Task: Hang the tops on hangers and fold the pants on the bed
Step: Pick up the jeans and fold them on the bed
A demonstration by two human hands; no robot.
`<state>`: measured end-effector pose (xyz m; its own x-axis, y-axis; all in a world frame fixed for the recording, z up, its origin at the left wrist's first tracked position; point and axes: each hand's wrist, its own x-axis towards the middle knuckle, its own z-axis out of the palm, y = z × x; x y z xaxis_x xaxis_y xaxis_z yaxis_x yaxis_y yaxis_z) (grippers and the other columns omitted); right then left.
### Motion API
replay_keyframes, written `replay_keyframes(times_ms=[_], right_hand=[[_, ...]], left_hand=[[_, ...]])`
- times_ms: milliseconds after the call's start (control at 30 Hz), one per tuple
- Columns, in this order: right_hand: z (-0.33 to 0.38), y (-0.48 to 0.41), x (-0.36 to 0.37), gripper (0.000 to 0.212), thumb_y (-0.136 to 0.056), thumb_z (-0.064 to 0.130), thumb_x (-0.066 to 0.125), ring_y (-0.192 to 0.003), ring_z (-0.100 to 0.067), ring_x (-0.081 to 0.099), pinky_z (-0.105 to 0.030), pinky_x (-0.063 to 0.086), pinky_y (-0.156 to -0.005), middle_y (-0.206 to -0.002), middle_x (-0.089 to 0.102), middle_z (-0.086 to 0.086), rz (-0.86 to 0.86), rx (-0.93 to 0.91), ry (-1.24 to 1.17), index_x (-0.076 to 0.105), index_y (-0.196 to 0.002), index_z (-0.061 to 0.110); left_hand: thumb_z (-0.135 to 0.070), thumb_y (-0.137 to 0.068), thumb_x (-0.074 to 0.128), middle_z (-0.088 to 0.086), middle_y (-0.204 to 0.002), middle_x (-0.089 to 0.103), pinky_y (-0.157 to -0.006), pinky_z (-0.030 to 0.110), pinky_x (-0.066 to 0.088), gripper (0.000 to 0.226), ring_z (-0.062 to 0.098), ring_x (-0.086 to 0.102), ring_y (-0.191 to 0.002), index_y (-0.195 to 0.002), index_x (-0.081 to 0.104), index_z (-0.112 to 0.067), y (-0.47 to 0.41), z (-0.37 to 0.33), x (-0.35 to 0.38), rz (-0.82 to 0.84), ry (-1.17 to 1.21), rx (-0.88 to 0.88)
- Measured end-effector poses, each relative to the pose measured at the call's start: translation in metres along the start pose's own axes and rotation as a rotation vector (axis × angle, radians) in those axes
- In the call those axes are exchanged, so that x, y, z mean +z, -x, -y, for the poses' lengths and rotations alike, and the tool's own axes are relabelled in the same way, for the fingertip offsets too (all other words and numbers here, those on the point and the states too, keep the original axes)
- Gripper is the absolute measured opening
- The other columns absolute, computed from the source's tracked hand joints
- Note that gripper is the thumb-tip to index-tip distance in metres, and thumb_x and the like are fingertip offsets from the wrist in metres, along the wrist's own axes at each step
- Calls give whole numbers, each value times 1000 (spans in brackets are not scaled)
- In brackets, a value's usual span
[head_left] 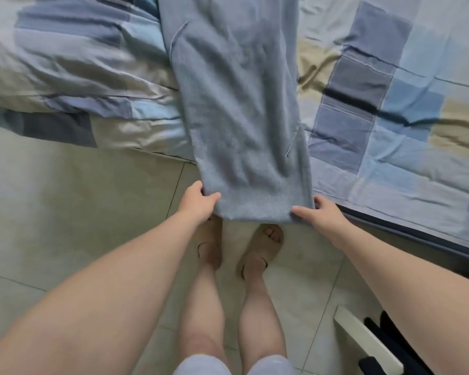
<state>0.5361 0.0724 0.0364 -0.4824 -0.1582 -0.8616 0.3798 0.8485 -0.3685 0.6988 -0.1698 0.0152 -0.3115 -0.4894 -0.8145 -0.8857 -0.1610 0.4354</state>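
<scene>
Seen from the head camera, the blue-grey pants (241, 104) lie lengthwise on the bed (390, 131), their near end hanging off its edge over the tiled floor (65, 198). The left hand (197, 203) pinches one corner of that end, thumb on top; the right hand (324, 216) grips the other corner. The cloth looks soft, light and limp, so I'd say holding both corners keeps it flat. A rumpled patchwork quilt (65, 63) lies alongside.
</scene>
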Motion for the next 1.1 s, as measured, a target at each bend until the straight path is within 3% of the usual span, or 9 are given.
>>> replay_keyframes(times_ms=[100, 167, 267, 367, 500, 733, 900, 1000, 1100], right_hand=[[6, -21, 15, 58, -83, 23, 82, -99, -15, 65, -40, 56, -89, -120, 62, -1, 4, -48, -43, 48, -130, 17], [14, -35, 24, 66, -83, 22, 82, -100, -7, 62, -27, 53, -86, -118, 59, 4, -9, -74, -125, 44, -136, 16], [29, -56, 31, 54, -82, 22, 82, -90, -3, 63, -12, 50, -69, -107, 62, 7, -75, -94, -153, 50, -125, 14], [43, -70, 33, 43, -81, 17, 82, -83, -11, 71, -22, 57, -68, -102, 73, -1, -31, -63, -236, 64, -119, 9], [55, -66, 33, 38, -80, 18, 82, -99, -27, 73, -43, 59, -90, -110, 76, -10, 189, 106, -324, 71, -115, 10], [73, 8, 28, 24, -86, 20, 78, -84, -13, 75, -27, 61, -73, -110, 75, -5, 194, 108, -331, 70, -108, 14], [83, 75, 20, 34, -89, 14, 74, -108, -27, 70, -43, 54, -98, -120, 72, -12, 189, 47, -310, 67, -121, 7], [89, 107, 16, 32, -89, 16, 75, -109, -26, 69, -43, 53, -101, -118, 72, -10, 162, 5, -282, 68, -120, 7], [98, 136, 13, 30, -88, 19, 76, -104, -25, 71, -41, 56, -95, -113, 74, -7, 147, -6, -305, 70, -116, 11]], left_hand=[[-23, -85, 77, -12, -93, 63, -62, 15, 45, 27, -2, 62, -78, -96, 53, -21, -27, -5, 3, -19, 96, 49], [-24, -82, 82, -5, -105, 66, -78, 24, 52, 41, 8, 66, -94, -110, 52, -15, -43, -7, 8, -19, 183, 33], [-21, -80, 84, 3, -117, 69, -92, 38, 56, 55, 19, 67, -105, -126, 56, -9, -56, -6, 16, -31, 251, -9], [-21, -82, 83, 3, -108, 73, -79, 29, 55, 45, 18, 68, -94, -121, 67, -8, -55, -2, 16, 3, 204, -6], [-24, -81, 84, 4, -104, 76, -90, 37, 58, 32, 21, 73, -98, -109, 74, -12, -37, 0, 8, 116, 151, -53], [-58, -62, 71, 7, -128, 67, -108, 41, 46, 76, 25, 60, -123, -126, 69, -16, 31, -10, -34, 192, -42, -84], [-37, -89, 74, 5, -121, 71, -97, 35, 54, 47, 20, 68, -107, -126, 66, -9, 73, -9, -67, 237, 104, -100], [-42, -94, 67, -2, -112, 72, -75, 21, 51, 31, 9, 68, -96, -112, 68, -17, 97, -13, -82, 177, 167, -71], [-52, -96, 60, -13, -99, 70, -75, 23, 49, 25, 9, 67, -96, -98, 66, -28, 120, -23, -95, 123, 194, -72]])
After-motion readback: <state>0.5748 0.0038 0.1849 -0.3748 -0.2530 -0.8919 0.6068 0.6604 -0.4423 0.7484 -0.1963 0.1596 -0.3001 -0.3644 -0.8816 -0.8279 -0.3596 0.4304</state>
